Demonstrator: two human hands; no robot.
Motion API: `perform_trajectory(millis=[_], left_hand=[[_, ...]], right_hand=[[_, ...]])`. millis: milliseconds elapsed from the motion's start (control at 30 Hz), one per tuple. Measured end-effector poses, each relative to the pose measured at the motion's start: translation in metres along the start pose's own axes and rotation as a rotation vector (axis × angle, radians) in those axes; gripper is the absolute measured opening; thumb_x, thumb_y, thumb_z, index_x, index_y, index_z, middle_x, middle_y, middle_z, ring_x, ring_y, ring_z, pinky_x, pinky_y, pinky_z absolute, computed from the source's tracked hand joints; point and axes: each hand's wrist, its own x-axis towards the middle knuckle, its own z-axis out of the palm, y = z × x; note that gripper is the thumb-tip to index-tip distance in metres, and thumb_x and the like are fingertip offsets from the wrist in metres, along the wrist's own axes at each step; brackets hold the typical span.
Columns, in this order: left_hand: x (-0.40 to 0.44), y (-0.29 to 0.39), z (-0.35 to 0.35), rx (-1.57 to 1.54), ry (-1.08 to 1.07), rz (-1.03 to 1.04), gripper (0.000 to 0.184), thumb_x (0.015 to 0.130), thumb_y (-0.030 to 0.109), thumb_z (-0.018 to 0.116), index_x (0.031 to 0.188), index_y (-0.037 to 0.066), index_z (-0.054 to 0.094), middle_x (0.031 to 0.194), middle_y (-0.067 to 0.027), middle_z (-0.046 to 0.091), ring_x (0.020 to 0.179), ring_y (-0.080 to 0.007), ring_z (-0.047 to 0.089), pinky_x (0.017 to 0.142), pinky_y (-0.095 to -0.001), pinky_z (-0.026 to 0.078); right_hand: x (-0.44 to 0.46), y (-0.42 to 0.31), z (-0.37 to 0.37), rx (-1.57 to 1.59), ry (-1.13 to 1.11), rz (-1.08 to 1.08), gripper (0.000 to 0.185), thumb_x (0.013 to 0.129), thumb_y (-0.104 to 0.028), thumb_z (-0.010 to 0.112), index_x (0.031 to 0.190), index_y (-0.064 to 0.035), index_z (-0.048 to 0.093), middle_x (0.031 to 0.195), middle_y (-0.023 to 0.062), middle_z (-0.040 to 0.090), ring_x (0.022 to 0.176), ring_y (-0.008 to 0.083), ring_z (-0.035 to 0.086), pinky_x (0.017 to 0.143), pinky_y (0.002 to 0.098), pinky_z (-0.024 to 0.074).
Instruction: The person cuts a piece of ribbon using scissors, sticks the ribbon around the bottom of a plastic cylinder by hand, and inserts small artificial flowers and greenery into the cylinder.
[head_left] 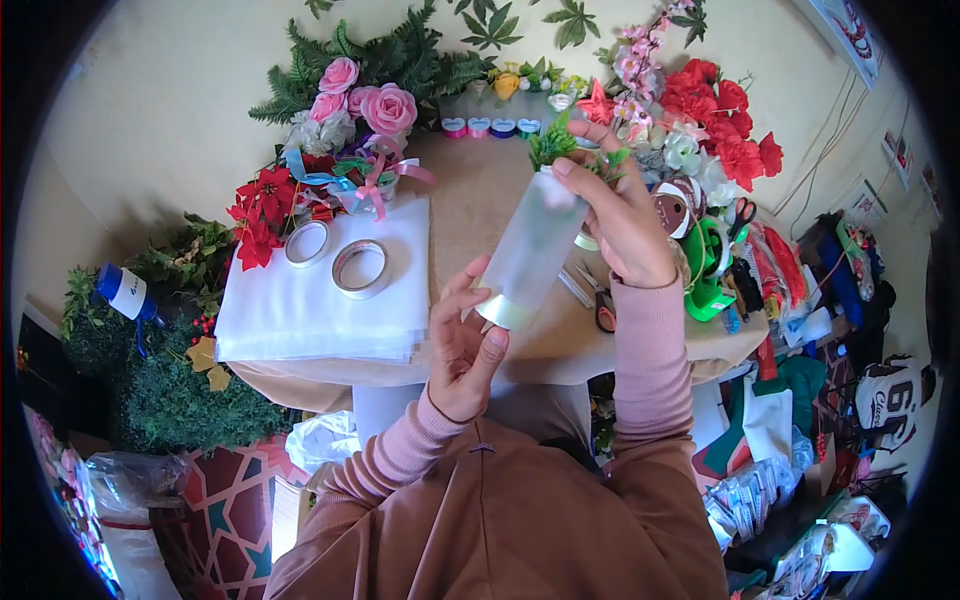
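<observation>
A frosted, translucent cylinder vase (533,240) is held tilted above the table, with a shiny pale band (506,309) around its lower end. Green artificial leaves (553,146) stick out of its top. My left hand (463,350) grips the vase's base between thumb and fingers. At the upper end my right hand (622,210) is closed on the rim, thumb in front, beside the leaves. Some of its fingers are partly hidden behind the greenery. Scissors (604,310) lie on the table below my right hand.
White sheets (320,315) with two tape rolls (361,268) lie at the left. Pink roses (388,108) and poinsettias (262,205) stand behind them. Red flowers (715,115) fill the back right, near a green tape dispenser (708,295). Small ribbon spools (480,128) line the back.
</observation>
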Motion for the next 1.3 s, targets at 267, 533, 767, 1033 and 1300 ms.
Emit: perform_trajectory(millis=[267, 533, 767, 1033, 1300], left_hand=[[0.003, 0.0, -0.004, 0.107, -0.023, 0.058, 0.02, 0.087, 0.003, 0.051, 0.107, 0.007, 0.05, 0.139, -0.019, 0.021, 0.124, -0.0266, 0.034, 0.096, -0.0393, 0.035], [0.003, 0.0, -0.003, 0.096, 0.004, 0.075, 0.019, 0.087, 0.0, 0.051, 0.105, 0.007, 0.05, 0.138, -0.0192, 0.022, 0.122, -0.0256, 0.036, 0.094, -0.0376, 0.038], [0.001, 0.0, -0.004, 0.059, 0.082, 0.013, 0.03, 0.086, -0.001, 0.052, 0.114, 0.006, 0.046, 0.137, -0.0166, 0.025, 0.121, -0.0257, 0.038, 0.094, -0.0375, 0.039], [0.0, 0.007, 0.006, 0.011, 0.154, -0.004, 0.05, 0.079, -0.006, 0.059, 0.122, 0.008, 0.038, 0.136, -0.0131, 0.028, 0.12, -0.025, 0.039, 0.095, -0.0381, 0.04], [0.0, 0.007, 0.005, 0.084, 0.27, -0.017, 0.054, 0.073, -0.014, 0.062, 0.119, 0.004, 0.04, 0.124, -0.0086, 0.036, 0.116, -0.023, 0.042, 0.092, -0.0364, 0.045]], right_hand=[[0.001, 0.005, 0.0, 0.027, -0.003, 0.024, 0.041, 0.083, -0.004, 0.06, 0.119, -0.0049, 0.041, 0.092, 0.0045, 0.056, 0.086, 0.0114, 0.055, 0.076, 0.023, 0.0421], [0.0, 0.005, 0.003, 0.054, -0.002, 0.015, 0.041, 0.083, -0.004, 0.06, 0.119, -0.0048, 0.041, 0.092, 0.0042, 0.056, 0.086, 0.0111, 0.055, 0.076, 0.0229, 0.0422], [0.001, 0.004, 0.005, 0.041, 0.017, 0.001, 0.041, 0.082, -0.003, 0.06, 0.118, -0.0042, 0.042, 0.092, 0.005, 0.057, 0.085, 0.0117, 0.055, 0.076, 0.0232, 0.0427], [0.001, 0.003, 0.009, -0.084, 0.081, -0.068, 0.038, 0.082, -0.001, 0.059, 0.116, -0.0058, 0.044, 0.096, 0.0063, 0.054, 0.084, 0.0114, 0.056, 0.071, 0.023, 0.0461], [-0.001, 0.005, 0.014, -0.129, 0.084, -0.131, 0.037, 0.081, -0.001, 0.06, 0.114, -0.0045, 0.044, 0.094, 0.0063, 0.055, 0.082, 0.0115, 0.055, 0.07, 0.0226, 0.0448]])
